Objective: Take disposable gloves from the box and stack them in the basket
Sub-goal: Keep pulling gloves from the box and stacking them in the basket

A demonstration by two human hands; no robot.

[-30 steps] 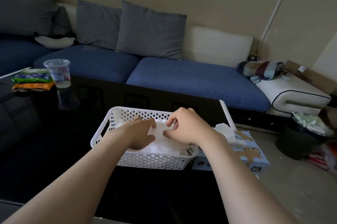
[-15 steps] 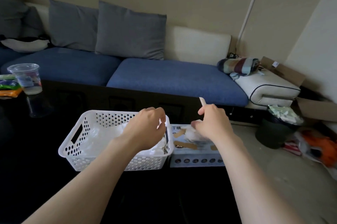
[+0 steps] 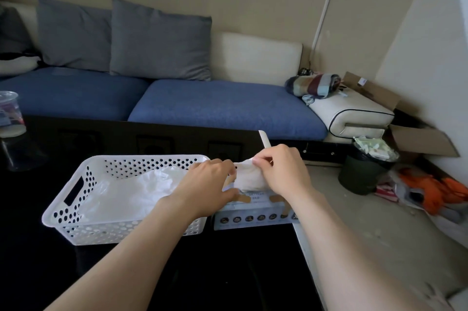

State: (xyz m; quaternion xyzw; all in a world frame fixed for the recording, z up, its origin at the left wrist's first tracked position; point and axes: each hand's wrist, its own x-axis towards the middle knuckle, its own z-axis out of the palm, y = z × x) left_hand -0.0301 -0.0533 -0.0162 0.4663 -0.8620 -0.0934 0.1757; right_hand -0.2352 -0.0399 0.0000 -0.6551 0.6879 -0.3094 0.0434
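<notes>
A white perforated basket (image 3: 83, 212) stands on the black table with thin clear gloves (image 3: 136, 191) piled inside. Right beside it lies the pale blue glove box (image 3: 253, 218). Above the box's top hangs a crumpled white glove (image 3: 249, 177). My right hand (image 3: 283, 171) pinches this glove at its upper edge. My left hand (image 3: 207, 184) reaches over the basket's right rim, and its fingertips touch the glove's left side; whether they grip it is hidden.
The black table (image 3: 177, 272) ends just right of the box, with a white edge strip. A clear plastic cup (image 3: 10, 113) stands at the far left. Behind is a blue sofa (image 3: 222, 105); a dark bin (image 3: 364, 171) and clutter sit on the floor at right.
Both hands have left the basket and moved right to the box. My right hand has pulled a glove up out of the box, and my left hand has come over to meet it.
</notes>
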